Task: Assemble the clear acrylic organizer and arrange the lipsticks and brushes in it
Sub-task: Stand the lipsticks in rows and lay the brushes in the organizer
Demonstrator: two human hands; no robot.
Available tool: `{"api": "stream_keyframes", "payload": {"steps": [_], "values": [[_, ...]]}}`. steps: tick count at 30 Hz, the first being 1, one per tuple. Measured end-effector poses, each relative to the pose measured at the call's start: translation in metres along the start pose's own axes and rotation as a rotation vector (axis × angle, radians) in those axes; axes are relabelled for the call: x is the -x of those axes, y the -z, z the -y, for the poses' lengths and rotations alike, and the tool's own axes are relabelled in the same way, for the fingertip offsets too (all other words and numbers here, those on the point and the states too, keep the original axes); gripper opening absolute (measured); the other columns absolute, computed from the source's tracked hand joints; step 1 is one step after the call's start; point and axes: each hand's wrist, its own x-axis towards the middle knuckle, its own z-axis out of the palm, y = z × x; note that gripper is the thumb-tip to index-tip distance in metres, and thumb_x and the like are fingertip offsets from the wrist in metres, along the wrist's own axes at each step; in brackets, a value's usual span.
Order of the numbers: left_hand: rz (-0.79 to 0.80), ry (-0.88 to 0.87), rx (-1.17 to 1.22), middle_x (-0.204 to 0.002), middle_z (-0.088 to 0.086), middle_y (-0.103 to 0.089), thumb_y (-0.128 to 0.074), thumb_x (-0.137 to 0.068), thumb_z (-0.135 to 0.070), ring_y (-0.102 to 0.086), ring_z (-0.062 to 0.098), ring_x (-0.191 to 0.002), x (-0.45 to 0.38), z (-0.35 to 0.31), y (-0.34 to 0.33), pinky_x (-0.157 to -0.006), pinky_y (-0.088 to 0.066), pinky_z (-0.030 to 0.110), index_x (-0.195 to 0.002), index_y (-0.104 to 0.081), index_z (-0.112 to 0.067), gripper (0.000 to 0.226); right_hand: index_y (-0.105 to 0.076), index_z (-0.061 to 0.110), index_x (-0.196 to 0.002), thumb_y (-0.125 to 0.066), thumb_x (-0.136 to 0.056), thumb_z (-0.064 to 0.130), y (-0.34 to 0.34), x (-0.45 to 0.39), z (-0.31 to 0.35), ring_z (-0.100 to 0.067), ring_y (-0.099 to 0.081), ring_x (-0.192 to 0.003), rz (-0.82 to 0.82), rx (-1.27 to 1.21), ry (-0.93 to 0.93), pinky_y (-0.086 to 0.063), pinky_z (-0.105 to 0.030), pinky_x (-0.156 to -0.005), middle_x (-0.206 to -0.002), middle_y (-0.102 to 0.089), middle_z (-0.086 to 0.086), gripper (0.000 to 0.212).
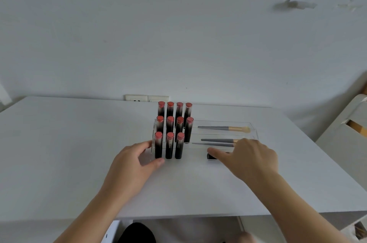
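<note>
Left hand steadying light, slippery acrylic organizer at center frame; right hand pinching last lying lipstick, best gripped mid-barrel.

Organizer on the worktop, near its far edge. Eleven upright lipsticks fill its left part in three stepped rows: four behind, four in the middle, three in front. To their right, brushes lie crosswise in tiers; a twelfth lipstick lies in front of these.
</note>
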Motion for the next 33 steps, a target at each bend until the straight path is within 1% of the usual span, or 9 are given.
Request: {"api": "stream_keyframes", "payload": {"steps": [4, 7, 11, 15, 17, 20, 23, 27, 33], "values": [[0.014, 0.015, 0.004, -0.111, -0.02, -0.064, -0.079, -0.076, -0.051, -0.054, 0.003, -0.101, -0.001, 0.002, 0.0, -0.083, -0.041, 0.025, -0.124, -0.068, -0.039, 0.05, -0.062, 0.023, -0.08, -0.03, -0.063, 0.1, -0.007, 0.003, 0.006, -0.018, -0.055, -0.075, -0.001, 0.014, -0.028, -0.038, -0.032, -0.066, -0.086, -0.063, 0.004, 0.084], [0.018, 0.005, 0.005, -0.118, -0.018, -0.068, -0.079, -0.076, -0.051, -0.055, 0.001, -0.103, -0.001, 0.003, -0.001, -0.085, -0.042, 0.024, -0.124, -0.068, -0.037, 0.051, -0.063, 0.021, -0.082, -0.038, -0.065, 0.097, -0.007, 0.003, 0.006, -0.019, -0.058, -0.081, -0.011, -0.007, -0.063, -0.04, -0.033, -0.07, -0.092, -0.064, 0.003, 0.081], [0.027, 0.01, 0.003, -0.122, -0.016, -0.069, -0.078, -0.076, -0.052, -0.056, 0.002, -0.106, -0.001, 0.003, 0.0, -0.087, -0.042, 0.024, -0.126, -0.068, -0.035, 0.053, -0.052, 0.02, -0.069, -0.047, -0.067, 0.092, -0.009, 0.003, 0.007, -0.016, -0.058, -0.069, 0.013, -0.126, -0.073, -0.04, -0.03, -0.062, -0.082, -0.062, 0.004, 0.072], [0.035, 0.018, -0.003, -0.123, -0.016, -0.069, -0.078, -0.077, -0.052, -0.058, 0.003, -0.111, -0.002, 0.003, 0.0, -0.089, -0.043, 0.024, -0.128, -0.067, -0.035, 0.054, -0.04, 0.021, -0.06, -0.054, -0.068, 0.089, -0.005, 0.0, 0.002, -0.014, -0.049, -0.056, 0.055, -0.204, -0.064, -0.029, -0.027, -0.05, -0.071, -0.052, 0.004, 0.069], [0.037, 0.022, -0.006, -0.124, -0.016, -0.068, -0.078, -0.078, -0.052, -0.058, 0.004, -0.113, -0.002, 0.003, -0.001, -0.089, -0.043, 0.024, -0.129, -0.067, -0.035, 0.055, -0.043, 0.021, -0.062, -0.055, -0.069, 0.088, -0.003, -0.002, -0.001, -0.014, -0.047, -0.055, 0.061, -0.207, -0.042, -0.028, -0.028, -0.049, -0.066, -0.05, 0.005, 0.069], [0.04, 0.028, -0.01, -0.123, -0.017, -0.069, -0.077, -0.078, -0.053, -0.057, 0.002, -0.11, -0.002, 0.003, -0.001, -0.088, -0.043, 0.024, -0.128, -0.067, -0.036, 0.054, -0.052, 0.02, -0.072, -0.055, -0.07, 0.088, -0.003, -0.003, -0.004, -0.011, -0.053, -0.06, 0.057, -0.217, -0.017, -0.032, -0.028, -0.051, -0.069, -0.058, 0.007, 0.068], [0.039, 0.036, -0.013, -0.123, -0.017, -0.068, -0.077, -0.078, -0.053, -0.058, 0.004, -0.113, -0.001, 0.003, -0.001, -0.09, -0.044, 0.025, -0.128, -0.067, -0.036, 0.054, -0.05, 0.022, -0.078, -0.06, -0.071, 0.083, -0.004, -0.001, -0.007, -0.011, -0.055, -0.064, 0.023, -0.291, -0.011, -0.033, -0.028, -0.053, -0.073, -0.06, 0.008, 0.062], [0.031, 0.031, -0.015, -0.122, -0.018, -0.068, -0.077, -0.078, -0.052, -0.056, 0.0, -0.108, -0.001, 0.003, -0.001, -0.088, -0.042, 0.023, -0.127, -0.067, -0.037, 0.052, -0.05, 0.021, -0.075, -0.069, -0.071, 0.073, -0.004, 0.002, -0.013, -0.013, -0.054, -0.063, 0.003, -0.427, -0.007, -0.033, -0.028, -0.051, -0.07, -0.059, 0.007, 0.055], [0.032, 0.028, -0.018, -0.12, -0.02, -0.068, -0.078, -0.078, -0.052, -0.055, -0.001, -0.106, -0.001, 0.003, -0.001, -0.086, -0.042, 0.023, -0.126, -0.067, -0.038, 0.052, -0.052, 0.018, -0.071, -0.076, -0.074, 0.058, -0.001, 0.001, -0.015, -0.014, -0.049, -0.055, -0.01, -0.514, 0.071, -0.037, -0.029, -0.051, -0.061, -0.058, 0.005, 0.047]]}}
